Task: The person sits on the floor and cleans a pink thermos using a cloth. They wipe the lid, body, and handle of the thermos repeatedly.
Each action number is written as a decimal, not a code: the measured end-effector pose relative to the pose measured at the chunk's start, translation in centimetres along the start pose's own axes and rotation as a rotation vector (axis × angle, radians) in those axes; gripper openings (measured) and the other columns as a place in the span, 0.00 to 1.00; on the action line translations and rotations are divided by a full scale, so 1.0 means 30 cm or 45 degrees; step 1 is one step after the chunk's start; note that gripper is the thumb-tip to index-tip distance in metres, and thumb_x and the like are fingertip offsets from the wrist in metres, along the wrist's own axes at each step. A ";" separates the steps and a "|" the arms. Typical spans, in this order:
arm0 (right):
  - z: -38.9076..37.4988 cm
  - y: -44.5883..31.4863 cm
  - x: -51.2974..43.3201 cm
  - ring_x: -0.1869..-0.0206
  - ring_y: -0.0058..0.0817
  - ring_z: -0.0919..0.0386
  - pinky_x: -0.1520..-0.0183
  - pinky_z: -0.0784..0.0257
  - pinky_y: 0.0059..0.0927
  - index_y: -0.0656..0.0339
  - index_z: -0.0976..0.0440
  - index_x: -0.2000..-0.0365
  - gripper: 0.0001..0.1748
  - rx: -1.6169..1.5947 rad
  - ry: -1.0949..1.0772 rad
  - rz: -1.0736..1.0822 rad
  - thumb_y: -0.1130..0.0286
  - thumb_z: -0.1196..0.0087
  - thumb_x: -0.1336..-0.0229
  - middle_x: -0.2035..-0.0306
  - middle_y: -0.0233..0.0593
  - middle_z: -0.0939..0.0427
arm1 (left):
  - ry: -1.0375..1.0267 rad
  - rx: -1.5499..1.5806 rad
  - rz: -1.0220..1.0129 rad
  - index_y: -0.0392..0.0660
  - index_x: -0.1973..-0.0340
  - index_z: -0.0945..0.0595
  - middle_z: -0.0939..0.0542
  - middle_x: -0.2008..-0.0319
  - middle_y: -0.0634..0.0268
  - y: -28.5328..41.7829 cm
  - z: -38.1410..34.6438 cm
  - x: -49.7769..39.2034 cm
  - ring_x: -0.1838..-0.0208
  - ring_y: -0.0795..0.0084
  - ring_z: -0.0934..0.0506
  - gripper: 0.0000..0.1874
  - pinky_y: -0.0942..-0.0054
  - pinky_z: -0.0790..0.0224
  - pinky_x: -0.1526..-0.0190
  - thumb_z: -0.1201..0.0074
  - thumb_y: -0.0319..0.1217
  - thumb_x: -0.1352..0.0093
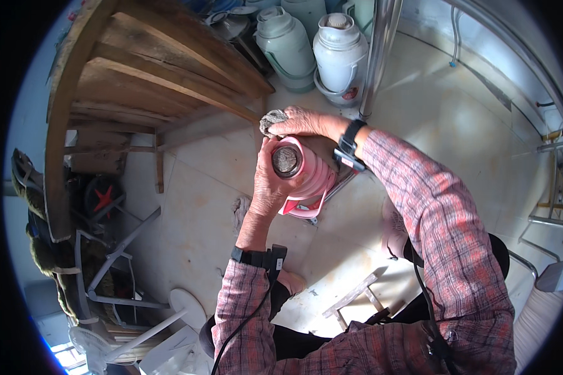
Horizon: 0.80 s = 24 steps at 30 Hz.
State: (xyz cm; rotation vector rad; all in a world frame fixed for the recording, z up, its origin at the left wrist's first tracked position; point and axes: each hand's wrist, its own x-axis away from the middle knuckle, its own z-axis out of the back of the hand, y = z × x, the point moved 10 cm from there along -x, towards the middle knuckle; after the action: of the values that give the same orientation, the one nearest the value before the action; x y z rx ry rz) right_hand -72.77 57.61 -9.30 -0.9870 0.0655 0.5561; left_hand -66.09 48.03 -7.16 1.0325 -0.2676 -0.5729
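A pink vacuum flask [315,174] is tilted in front of me, its mouth turned up towards my eyes. In that mouth sits a brown stopper [287,160], which looks like cork. My left hand [271,180] grips the flask around its neck, beside the pink handle [305,213]. My right hand [305,121] holds a crumpled grey cloth [273,123] at the far side of the flask's rim. The flask's lower body is partly hidden behind its upper part and my right forearm.
A green flask [286,49] and a white flask [340,58] stand beyond, near a metal pole [380,56]. Left is a wooden table [178,82]. A folded metal frame [117,255] and a white fan [89,344] lie lower left. Another cloth [240,213] rests on the floor.
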 end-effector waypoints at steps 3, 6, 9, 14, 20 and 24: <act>-0.053 0.181 0.009 0.68 0.22 0.27 0.60 0.31 0.30 0.61 0.20 0.67 0.22 -0.573 -0.066 -0.459 0.50 0.44 0.46 0.71 0.35 0.19 | 0.071 -0.087 -0.065 0.41 0.40 0.38 0.35 0.38 0.55 0.019 0.013 0.010 0.34 0.62 0.38 0.44 0.65 0.47 0.33 0.31 0.31 0.49; -0.066 0.262 0.051 0.68 0.25 0.27 0.61 0.32 0.32 0.65 0.21 0.68 0.28 -0.689 -0.010 -0.542 0.46 0.43 0.49 0.73 0.37 0.19 | 0.068 -0.048 -0.047 0.41 0.41 0.38 0.37 0.36 0.54 0.022 0.008 0.009 0.31 0.60 0.41 0.44 0.63 0.50 0.31 0.29 0.33 0.49; -0.098 0.375 0.115 0.66 0.26 0.27 0.59 0.33 0.33 0.68 0.21 0.66 0.32 -0.632 0.016 -0.737 0.44 0.42 0.51 0.70 0.38 0.19 | 0.053 0.025 0.017 0.41 0.40 0.39 0.38 0.35 0.51 0.011 0.003 0.010 0.30 0.55 0.44 0.45 0.60 0.54 0.31 0.30 0.33 0.49; -0.186 0.526 0.335 0.60 0.28 0.26 0.53 0.33 0.32 0.67 0.24 0.61 0.27 -0.653 0.208 -0.896 0.50 0.46 0.48 0.62 0.43 0.21 | 0.065 0.054 0.020 0.42 0.40 0.40 0.38 0.36 0.51 0.000 0.006 0.016 0.31 0.56 0.41 0.45 0.59 0.52 0.31 0.29 0.35 0.49; -0.268 0.628 0.534 0.61 0.39 0.24 0.53 0.32 0.34 0.64 0.24 0.61 0.19 -0.625 0.734 -0.907 0.58 0.51 0.44 0.62 0.48 0.21 | 0.067 0.157 0.053 0.43 0.41 0.40 0.36 0.37 0.52 -0.012 0.000 0.019 0.33 0.58 0.39 0.45 0.59 0.50 0.32 0.29 0.37 0.48; -0.265 0.554 0.647 0.57 0.44 0.23 0.53 0.31 0.35 0.65 0.24 0.60 0.20 -0.524 1.099 -0.861 0.58 0.50 0.44 0.62 0.51 0.20 | 0.106 -0.028 0.079 0.43 0.41 0.38 0.35 0.38 0.54 -0.006 0.012 0.021 0.35 0.60 0.36 0.45 0.62 0.46 0.34 0.28 0.38 0.50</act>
State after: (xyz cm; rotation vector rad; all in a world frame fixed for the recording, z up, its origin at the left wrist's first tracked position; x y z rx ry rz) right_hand -62.42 66.33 -32.37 -1.5031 0.3791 -0.5252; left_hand -65.80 47.34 -7.16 1.0205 -0.2185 -0.4747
